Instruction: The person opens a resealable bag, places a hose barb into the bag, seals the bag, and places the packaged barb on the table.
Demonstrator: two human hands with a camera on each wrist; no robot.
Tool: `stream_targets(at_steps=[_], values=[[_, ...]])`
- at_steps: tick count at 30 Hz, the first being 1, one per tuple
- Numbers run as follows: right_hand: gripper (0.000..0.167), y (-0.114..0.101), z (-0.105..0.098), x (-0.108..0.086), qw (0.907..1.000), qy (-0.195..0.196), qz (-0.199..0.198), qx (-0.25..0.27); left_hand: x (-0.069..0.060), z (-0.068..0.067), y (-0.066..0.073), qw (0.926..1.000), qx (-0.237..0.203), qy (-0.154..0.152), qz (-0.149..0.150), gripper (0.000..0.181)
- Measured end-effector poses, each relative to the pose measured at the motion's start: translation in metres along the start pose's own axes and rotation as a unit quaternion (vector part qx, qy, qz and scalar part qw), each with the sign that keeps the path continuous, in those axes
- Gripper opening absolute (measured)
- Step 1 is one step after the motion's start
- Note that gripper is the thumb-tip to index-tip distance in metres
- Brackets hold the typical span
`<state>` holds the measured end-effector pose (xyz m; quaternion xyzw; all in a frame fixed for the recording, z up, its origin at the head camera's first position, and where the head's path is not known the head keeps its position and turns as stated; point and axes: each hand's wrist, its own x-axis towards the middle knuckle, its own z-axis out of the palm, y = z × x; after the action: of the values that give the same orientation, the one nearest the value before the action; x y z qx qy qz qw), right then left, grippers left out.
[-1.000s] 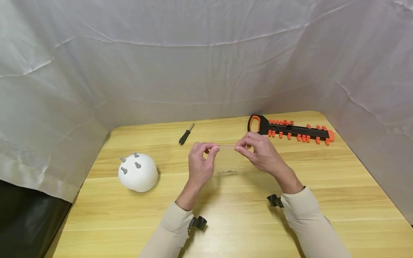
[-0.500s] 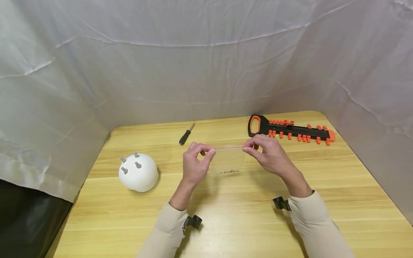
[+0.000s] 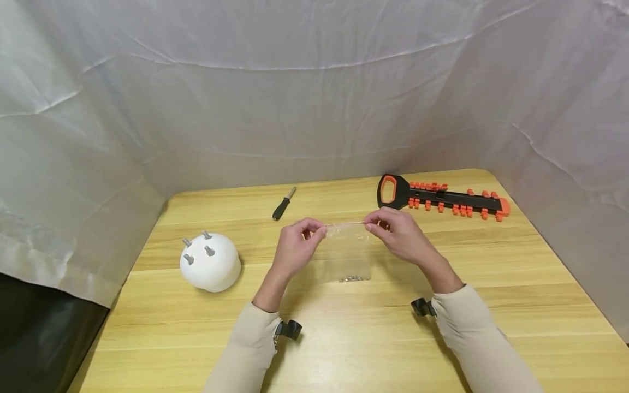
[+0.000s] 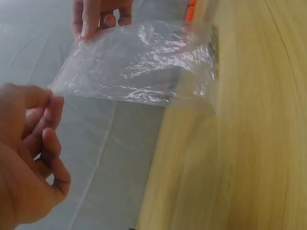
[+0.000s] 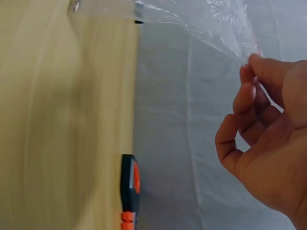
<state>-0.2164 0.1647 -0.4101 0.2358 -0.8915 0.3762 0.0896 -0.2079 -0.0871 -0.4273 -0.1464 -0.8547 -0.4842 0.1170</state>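
A clear plastic bag [image 3: 348, 252] hangs between both hands over the middle of the table, with several small metal pieces [image 3: 355, 279] gathered along its bottom edge; their exact kind is too small to tell. My left hand [image 3: 297, 245] pinches the bag's top left corner between thumb and forefinger. At the top right corner, the thumb and forefinger of my right hand [image 3: 400, 236] do the same. In the left wrist view the film [image 4: 139, 62] looks creased and shiny, stretched from one hand to the other.
A white rounded object [image 3: 211, 267] with several grey pegs stands at the left. Behind the hands lies a black-handled screwdriver [image 3: 282, 208]. At the back right is a black holder with orange clips [image 3: 452, 201]. Grey fabric [image 3: 314, 120] walls the wooden table [image 3: 344, 349].
Both hands spread apart, then came slightly closer again. The bag has swung down, so more of its face shows and the metal pieces sit lower, nearer me.
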Motion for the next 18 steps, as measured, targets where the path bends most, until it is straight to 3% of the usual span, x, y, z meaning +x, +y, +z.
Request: stream_targets(at_steps=[5, 13, 18], values=[[0.013, 0.013, 0.01, 0.013, 0.9989, -0.007, 0.04, -0.022, 0.011, 0.006, -0.007, 0.9966, 0.08, -0.003, -0.022, 0.014], [0.015, 0.039, 0.029, 0.028, 0.9887, -0.059, 0.131, -0.042, 0.029, 0.02, -0.029, 0.9864, 0.147, -0.051, -0.052, 0.016], [0.015, 0.05, 0.04, 0.03, 0.9815, -0.087, 0.156, -0.07, 0.036, 0.03, -0.04, 0.977, 0.176, -0.083, -0.087, 0.014]])
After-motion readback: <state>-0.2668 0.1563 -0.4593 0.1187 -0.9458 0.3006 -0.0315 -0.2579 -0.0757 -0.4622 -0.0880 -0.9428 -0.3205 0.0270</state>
